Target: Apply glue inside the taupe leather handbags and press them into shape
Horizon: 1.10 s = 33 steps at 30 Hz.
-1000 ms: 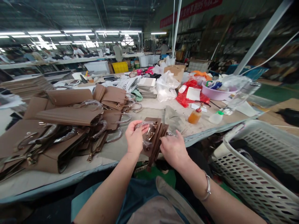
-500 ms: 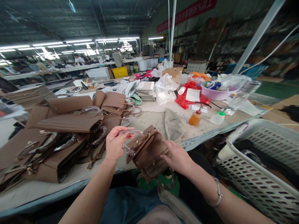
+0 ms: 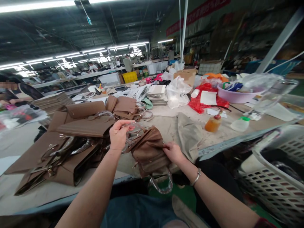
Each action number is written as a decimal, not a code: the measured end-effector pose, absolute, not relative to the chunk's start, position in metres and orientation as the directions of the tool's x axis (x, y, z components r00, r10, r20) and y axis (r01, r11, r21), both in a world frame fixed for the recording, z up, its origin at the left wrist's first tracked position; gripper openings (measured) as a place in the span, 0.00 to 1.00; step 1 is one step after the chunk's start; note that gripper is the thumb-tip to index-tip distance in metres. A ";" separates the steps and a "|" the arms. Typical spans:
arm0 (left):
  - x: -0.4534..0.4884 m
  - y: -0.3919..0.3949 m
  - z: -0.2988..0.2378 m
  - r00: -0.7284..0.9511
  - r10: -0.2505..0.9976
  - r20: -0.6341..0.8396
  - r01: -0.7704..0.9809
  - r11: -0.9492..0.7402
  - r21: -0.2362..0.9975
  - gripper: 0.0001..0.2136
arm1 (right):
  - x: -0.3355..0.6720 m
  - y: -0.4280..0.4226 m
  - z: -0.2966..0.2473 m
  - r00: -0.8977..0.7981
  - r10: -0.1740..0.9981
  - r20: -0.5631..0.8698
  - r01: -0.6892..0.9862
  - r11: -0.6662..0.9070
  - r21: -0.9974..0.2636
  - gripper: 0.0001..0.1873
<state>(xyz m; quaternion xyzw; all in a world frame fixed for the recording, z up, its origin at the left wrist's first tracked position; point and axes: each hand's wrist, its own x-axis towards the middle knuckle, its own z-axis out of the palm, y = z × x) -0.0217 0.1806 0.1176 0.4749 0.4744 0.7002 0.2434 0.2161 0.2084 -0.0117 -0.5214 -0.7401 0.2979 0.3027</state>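
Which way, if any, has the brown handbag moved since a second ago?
Yes. The brown handbag has turned from edge-on to broadside and drifted left, farther from the orange bottle.

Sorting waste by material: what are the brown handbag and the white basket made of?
The handbag: seemingly leather or imitation, matte brown, softly creased; its handle wrapped in glossy clear film. The basket: rigid white plastic, moulded slots.

No legible text: characters on the red banner (image 3: pixel 197 14) and print on the white bag (image 3: pixel 177 91) too blurred.
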 end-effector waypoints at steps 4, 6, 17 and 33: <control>-0.021 0.181 0.098 -0.425 0.824 0.376 0.198 -0.320 0.926 0.09 | 0.206 0.213 -0.010 -0.242 0.958 0.154 0.428 0.248 -0.869 0.05; -0.017 0.174 0.085 -0.495 0.813 0.306 0.273 -0.188 0.943 0.10 | 0.200 0.217 -0.003 -0.269 0.949 0.163 0.293 0.242 -0.925 0.09; 0.001 0.152 0.026 -0.720 0.672 -0.172 -0.091 0.155 0.984 0.19 | 0.202 0.165 -0.004 -0.250 0.968 -0.017 -0.154 -0.057 -0.986 0.19; 0.029 0.075 0.005 -0.502 0.855 -0.130 0.021 0.162 0.987 0.16 | 0.205 0.157 -0.002 -0.399 0.903 -0.161 -0.104 -0.220 -0.970 0.20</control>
